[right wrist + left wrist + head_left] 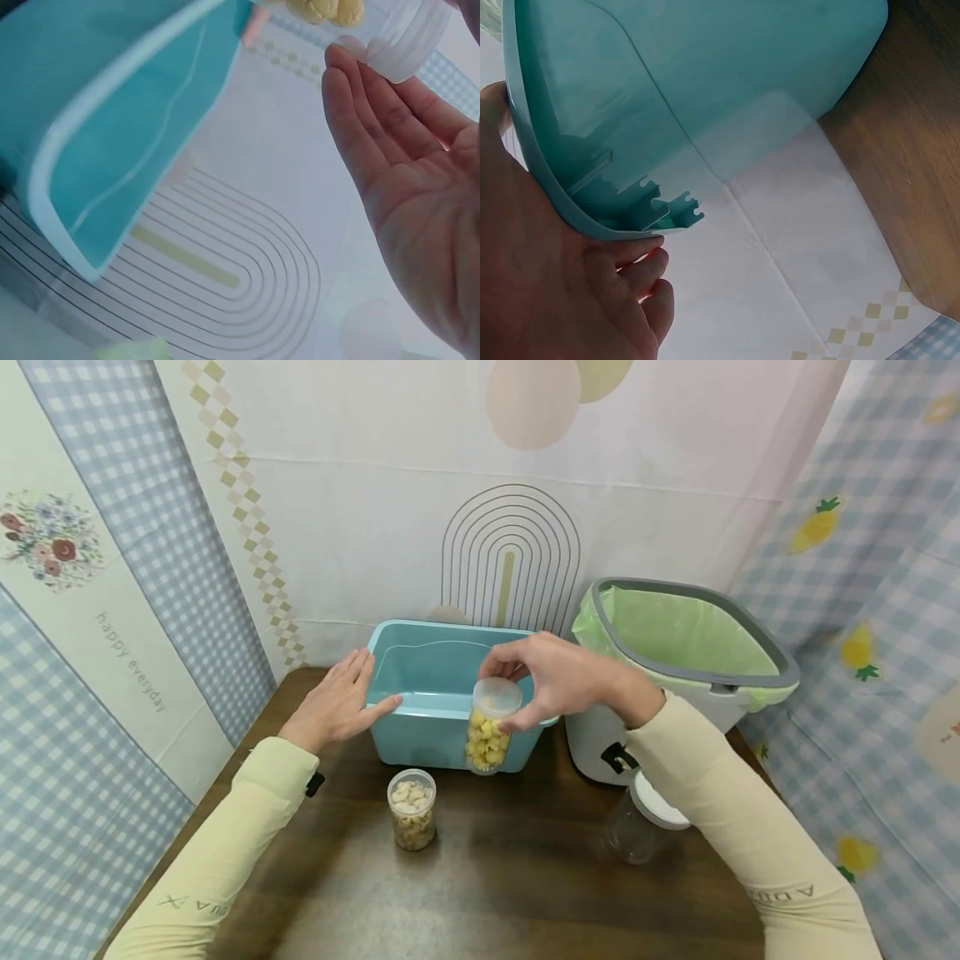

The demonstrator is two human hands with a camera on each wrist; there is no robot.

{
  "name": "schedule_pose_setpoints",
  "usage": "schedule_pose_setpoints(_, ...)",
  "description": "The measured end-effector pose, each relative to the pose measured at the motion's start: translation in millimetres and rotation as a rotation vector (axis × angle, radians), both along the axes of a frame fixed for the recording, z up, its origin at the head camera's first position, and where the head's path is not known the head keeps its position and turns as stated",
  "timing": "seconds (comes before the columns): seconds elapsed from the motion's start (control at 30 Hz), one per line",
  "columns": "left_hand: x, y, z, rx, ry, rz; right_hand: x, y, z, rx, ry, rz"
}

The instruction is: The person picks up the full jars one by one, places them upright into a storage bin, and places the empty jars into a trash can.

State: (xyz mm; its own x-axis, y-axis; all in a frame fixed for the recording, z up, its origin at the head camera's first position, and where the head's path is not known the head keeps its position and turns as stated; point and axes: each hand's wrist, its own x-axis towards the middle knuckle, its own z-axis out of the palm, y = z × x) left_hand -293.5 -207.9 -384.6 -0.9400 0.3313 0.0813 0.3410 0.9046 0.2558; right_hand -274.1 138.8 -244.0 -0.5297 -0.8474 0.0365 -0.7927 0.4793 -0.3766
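Observation:
In the head view, my right hand (pixel 543 681) grips a lidded clear jar (pixel 487 731) of yellow pieces, thumb on the near side and fingers behind. The jar is held upright in front of a blue plastic bin (pixel 442 739), overlapping its front wall; part of it shows in the right wrist view beside my right fingers (pixel 390 112). At the bin's left end, my left hand (pixel 337 702) touches the rim, its fingers extended along the side and thumb at the front edge. A jar of cashews (pixel 412 810) stands on the table before the bin.
A grey-rimmed trash can (pixel 708 677) with a green liner stands right of the bin. Near my right forearm, a clear jar with a white lid (pixel 660 802) is partly hidden by the sleeve. The dark wooden table (pixel 450 910) meets a patterned cloth backdrop (pixel 360 552).

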Motion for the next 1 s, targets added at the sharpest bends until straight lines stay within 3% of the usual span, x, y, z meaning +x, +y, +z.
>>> schedule_pose_setpoints(0.4,1.9,-2,0.8,0.0,-0.011,0.007,-32.3,-9,35.7,0.032,-0.021,-0.092)
schedule_pose_setpoints(1.0,-1.0,-4,0.5,0.007,-0.012,0.0,-84.1,-26,44.2,0.113,-0.01,-0.275)
